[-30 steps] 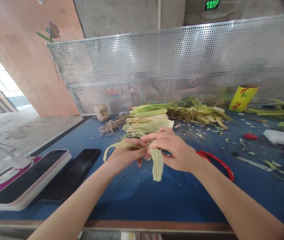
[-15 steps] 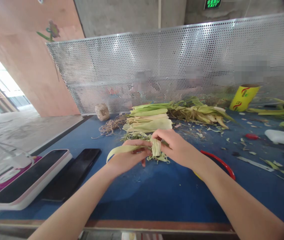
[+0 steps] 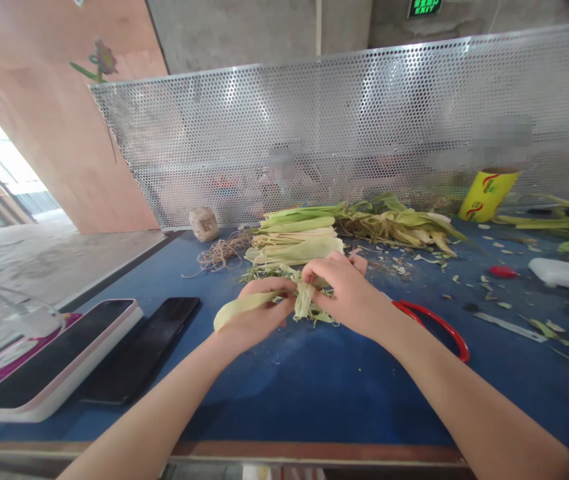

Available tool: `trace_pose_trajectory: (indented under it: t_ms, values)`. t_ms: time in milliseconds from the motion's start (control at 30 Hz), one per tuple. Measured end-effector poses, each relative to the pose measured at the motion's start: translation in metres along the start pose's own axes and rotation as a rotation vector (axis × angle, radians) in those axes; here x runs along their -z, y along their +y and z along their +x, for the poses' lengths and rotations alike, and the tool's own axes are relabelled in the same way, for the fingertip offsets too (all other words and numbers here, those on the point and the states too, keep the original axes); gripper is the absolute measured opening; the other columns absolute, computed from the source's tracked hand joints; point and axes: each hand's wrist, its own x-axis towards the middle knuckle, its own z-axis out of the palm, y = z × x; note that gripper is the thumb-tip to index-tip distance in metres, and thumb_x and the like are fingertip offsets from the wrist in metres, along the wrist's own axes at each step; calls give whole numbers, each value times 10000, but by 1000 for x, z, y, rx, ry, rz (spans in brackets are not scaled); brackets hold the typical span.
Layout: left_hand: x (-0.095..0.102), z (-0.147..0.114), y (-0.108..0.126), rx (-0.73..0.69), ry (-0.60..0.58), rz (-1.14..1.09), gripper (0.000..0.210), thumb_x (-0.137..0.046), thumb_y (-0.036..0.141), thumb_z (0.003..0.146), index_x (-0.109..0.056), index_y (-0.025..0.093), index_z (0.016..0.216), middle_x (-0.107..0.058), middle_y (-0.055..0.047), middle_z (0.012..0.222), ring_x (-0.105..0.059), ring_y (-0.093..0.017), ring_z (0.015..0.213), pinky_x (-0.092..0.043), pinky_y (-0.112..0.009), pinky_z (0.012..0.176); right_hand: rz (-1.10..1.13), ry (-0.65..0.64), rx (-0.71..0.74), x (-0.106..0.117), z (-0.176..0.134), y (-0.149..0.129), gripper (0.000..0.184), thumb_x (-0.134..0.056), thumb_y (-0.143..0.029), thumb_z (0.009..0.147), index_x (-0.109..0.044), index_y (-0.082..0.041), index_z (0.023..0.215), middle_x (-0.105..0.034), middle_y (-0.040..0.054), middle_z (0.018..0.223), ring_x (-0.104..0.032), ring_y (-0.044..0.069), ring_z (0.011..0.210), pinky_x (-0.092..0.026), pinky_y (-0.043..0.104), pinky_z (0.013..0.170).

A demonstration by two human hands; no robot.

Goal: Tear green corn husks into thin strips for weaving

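Note:
Both my hands work on one pale green corn husk (image 3: pixel 303 300) at the middle of the table. My left hand (image 3: pixel 259 312) is closed on it, and a broad end of the strip curls out over the wrist side. With thumb and fingertips, my right hand (image 3: pixel 341 288) pinches the gathered, crumpled end. Just beyond the hands lies a stack of flat husks (image 3: pixel 299 250), with shredded green scraps (image 3: pixel 271 272) in front of it. Red-handled scissors (image 3: pixel 447 330) lie partly hidden under my right forearm.
Two phones, a white-cased one (image 3: pixel 59 353) and a black one (image 3: pixel 147 347), lie at left. Tangled twine (image 3: pixel 224 252) and a twine roll (image 3: pixel 203 224) sit behind. At right are a yellow tube (image 3: pixel 489 195), a blade (image 3: pixel 509 327) and husk scraps. A perforated metal screen (image 3: pixel 314 127) stands behind.
The crumpled end of the husk has shifted slightly left and hangs lower. The strip over my left wrist has turned its broad face up. My right fingers have spread, uncovering more of the scissors.

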Motion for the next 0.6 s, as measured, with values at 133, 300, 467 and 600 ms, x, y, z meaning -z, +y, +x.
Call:
trace_pose_trajectory:
  t_ms: [133,300,467,600]
  values:
    - [1,0,0,-8,-31,-110,188,-581,286,674,-648,185,817,-514,34,495,-481,-112,490,-361,-209,483,7,5,-109,-1,2,-2,159,-464,-260,806,-514,-198,669,-522,-17,612,-481,157,717,-226,345,713]
    - [1,2,-3,-12,22,-152,151,-635,297,637,-638,165,711,-471,40,478,-408,-88,441,-330,-210,447,115,-41,-114,-2,2,-4,202,-459,-246,805,-531,-190,625,-569,-18,642,-507,137,687,-261,349,748]
    - [3,3,-6,-18,27,-143,134,-634,287,645,-624,154,658,-491,28,518,-399,-79,474,-319,-201,455,59,-20,-116,3,0,6,221,-514,-417,778,-552,-212,704,-563,-8,649,-499,152,658,-308,359,731]
    - [4,5,-8,40,-42,-299,119,-643,257,631,-601,146,642,-418,55,477,-346,-63,438,-281,-202,436,-42,-30,-26,17,-1,13,242,-540,-436,765,-545,-213,671,-565,11,685,-505,179,739,-301,374,752]
